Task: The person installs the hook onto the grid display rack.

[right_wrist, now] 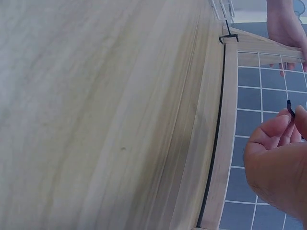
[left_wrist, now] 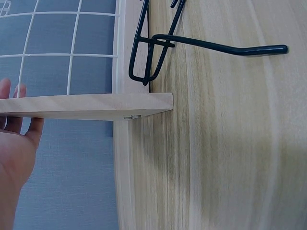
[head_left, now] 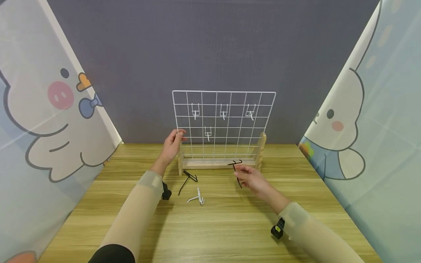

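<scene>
A white wire grid (head_left: 223,126) stands upright in a wooden stand (head_left: 262,149) at the middle of the table, with several white hooks (head_left: 195,110) hung on it. My left hand (head_left: 173,143) holds the grid's left edge, thumb in front and fingers behind the wires; in the left wrist view the palm (left_wrist: 14,143) lies beside the stand's post (left_wrist: 86,105). My right hand (head_left: 245,174) pinches a black hook (head_left: 235,164) just in front of the stand's right end. In the right wrist view the fingers (right_wrist: 276,134) close on the hook's tip (right_wrist: 290,108).
A second black hook (head_left: 188,178) and a loose white hook (head_left: 197,198) lie on the wooden table (head_left: 230,233) in front of the stand's left half. Printed cloth walls close in both sides, and a grey wall stands behind.
</scene>
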### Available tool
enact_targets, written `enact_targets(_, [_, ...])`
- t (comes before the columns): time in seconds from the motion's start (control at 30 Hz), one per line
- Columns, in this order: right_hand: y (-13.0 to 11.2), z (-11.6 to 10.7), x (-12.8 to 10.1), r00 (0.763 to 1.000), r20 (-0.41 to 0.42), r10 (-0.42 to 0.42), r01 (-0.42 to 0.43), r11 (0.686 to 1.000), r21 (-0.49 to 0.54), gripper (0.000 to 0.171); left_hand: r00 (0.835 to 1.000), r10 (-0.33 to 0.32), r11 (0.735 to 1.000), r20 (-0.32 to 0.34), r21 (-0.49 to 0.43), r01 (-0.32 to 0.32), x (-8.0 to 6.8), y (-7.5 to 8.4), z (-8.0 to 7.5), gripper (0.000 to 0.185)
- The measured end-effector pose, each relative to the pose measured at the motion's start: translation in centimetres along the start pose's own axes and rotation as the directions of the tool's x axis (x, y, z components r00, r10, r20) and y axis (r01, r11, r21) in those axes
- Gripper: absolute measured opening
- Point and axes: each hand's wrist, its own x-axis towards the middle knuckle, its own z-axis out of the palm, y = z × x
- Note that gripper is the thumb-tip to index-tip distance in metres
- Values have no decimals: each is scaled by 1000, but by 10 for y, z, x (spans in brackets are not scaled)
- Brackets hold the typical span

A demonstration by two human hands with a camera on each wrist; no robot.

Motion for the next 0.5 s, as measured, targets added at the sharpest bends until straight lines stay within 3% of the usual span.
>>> enact_targets(0.2, [-3,0,0,1000,-4,4,-4,1000,-8,30,1000,-12,1000,-5,-9,12,-1,1,1,42])
enact_targets(0.5, [-16,0,5,999,-29,-24,23,999,-34,44,1000,0,1000,-6,-26,0,0,0,1,42])
